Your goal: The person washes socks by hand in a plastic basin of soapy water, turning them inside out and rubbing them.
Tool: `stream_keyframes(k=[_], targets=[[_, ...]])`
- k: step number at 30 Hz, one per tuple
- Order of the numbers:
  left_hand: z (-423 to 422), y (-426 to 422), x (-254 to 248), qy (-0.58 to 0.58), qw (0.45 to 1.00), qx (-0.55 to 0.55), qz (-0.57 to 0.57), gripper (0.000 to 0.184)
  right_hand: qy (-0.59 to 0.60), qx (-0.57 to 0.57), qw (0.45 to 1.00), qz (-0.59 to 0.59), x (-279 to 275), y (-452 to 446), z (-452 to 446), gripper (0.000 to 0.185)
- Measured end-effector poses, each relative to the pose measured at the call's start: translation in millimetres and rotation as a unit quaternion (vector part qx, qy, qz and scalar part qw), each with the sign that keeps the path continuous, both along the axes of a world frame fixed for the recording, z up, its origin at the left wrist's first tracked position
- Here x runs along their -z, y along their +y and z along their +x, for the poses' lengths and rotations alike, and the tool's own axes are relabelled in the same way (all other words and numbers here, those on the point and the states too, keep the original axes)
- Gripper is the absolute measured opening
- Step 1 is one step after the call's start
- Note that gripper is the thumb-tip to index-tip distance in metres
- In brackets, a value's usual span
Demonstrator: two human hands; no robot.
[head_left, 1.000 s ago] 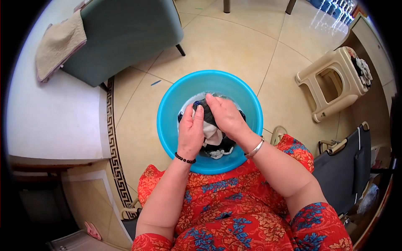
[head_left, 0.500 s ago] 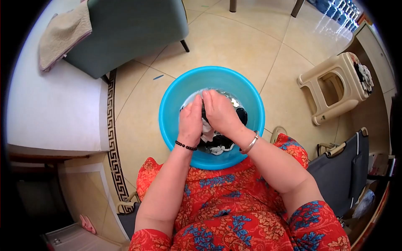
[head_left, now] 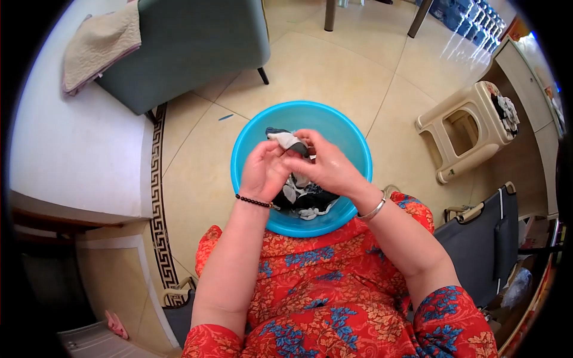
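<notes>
Over the blue basin (head_left: 348, 138), a small white-and-dark-grey sock (head_left: 286, 139) is held up between my hands. My left hand (head_left: 261, 172), with a dark bead bracelet at its wrist, has its fingers curled on the sock's near side. Gripping the sock's right end from above, my right hand (head_left: 327, 169) wears a silver bangle. Beneath them in the basin lie wet black and white cloth pieces (head_left: 311, 212), partly hidden by the hands.
Beige stool (head_left: 465, 128) to the right carries a bundle of small dark and white cloths (head_left: 508, 113). A grey-green armchair (head_left: 197, 48) with a draped beige cover (head_left: 104, 45) stands ahead left. A dark folding chair (head_left: 477, 244) is at the right.
Both hands have opened out from being close together, and the sock now shows above the fingers. My right hand has shifted slightly right. The view has tilted up a little.
</notes>
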State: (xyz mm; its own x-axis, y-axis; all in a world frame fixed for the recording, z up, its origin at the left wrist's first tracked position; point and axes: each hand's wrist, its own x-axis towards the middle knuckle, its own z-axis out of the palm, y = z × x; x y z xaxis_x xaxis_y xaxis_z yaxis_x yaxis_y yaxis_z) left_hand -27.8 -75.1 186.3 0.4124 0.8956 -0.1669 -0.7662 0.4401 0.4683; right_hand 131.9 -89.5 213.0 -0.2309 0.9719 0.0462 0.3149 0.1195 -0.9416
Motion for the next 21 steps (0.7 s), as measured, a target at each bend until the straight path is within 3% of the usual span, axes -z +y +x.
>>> stream_keyframes(k=[1, 2, 3, 5, 6, 9, 14, 17, 21], targets=[[0.6, -1.8, -3.5, 0.0, 1.0, 0.012, 0.026, 0.03, -0.04, -0.03, 0.998, 0.045, 2.9, 0.0, 0.0, 0.05], [2.4, -7.1, -11.5, 0.042, 0.999, -0.018, 0.016, 0.028, 0.0, 0.006, 0.999, 0.052, 15.1, 5.9, -0.8, 0.038], [1.4, -8.4, -11.8, 0.041, 0.999, -0.019, 0.016, 0.028, -0.001, 0.005, 0.999, 0.052, 18.3, 11.1, 2.7, 0.038], [-3.7, -8.7, -9.7, 0.22, 0.975, -0.022, 0.036, 0.026, 0.084, 0.042, 0.995, -0.038, 19.9, 22.1, 10.0, 0.026], [-6.2, -6.8, -8.3, 0.219, 0.975, -0.027, 0.034, 0.026, 0.187, 0.073, 0.976, -0.085, 21.3, 21.8, 6.7, 0.02], [-7.8, -9.6, -2.8, 0.337, 0.936, -0.087, 0.06, 0.022, 0.249, 0.04, 0.95, -0.182, 19.4, 24.7, 12.0, 0.021], [-3.4, -2.1, -2.2, 0.179, 0.977, -0.101, 0.056, 0.036, 0.303, -0.005, 0.922, -0.24, 12.3, 26.6, 12.5, 0.029], [-2.5, -3.2, -11.2, 0.152, 0.985, -0.071, 0.047, 0.032, 0.35, 0.011, 0.898, -0.265, 6.7, 22.8, 8.2, 0.032], [9.8, -9.5, -14.4, 0.25, 0.963, -0.079, 0.06, 0.024, 0.352, 0.023, 0.895, -0.272, 16.4, 24.7, 10.1, 0.034]])
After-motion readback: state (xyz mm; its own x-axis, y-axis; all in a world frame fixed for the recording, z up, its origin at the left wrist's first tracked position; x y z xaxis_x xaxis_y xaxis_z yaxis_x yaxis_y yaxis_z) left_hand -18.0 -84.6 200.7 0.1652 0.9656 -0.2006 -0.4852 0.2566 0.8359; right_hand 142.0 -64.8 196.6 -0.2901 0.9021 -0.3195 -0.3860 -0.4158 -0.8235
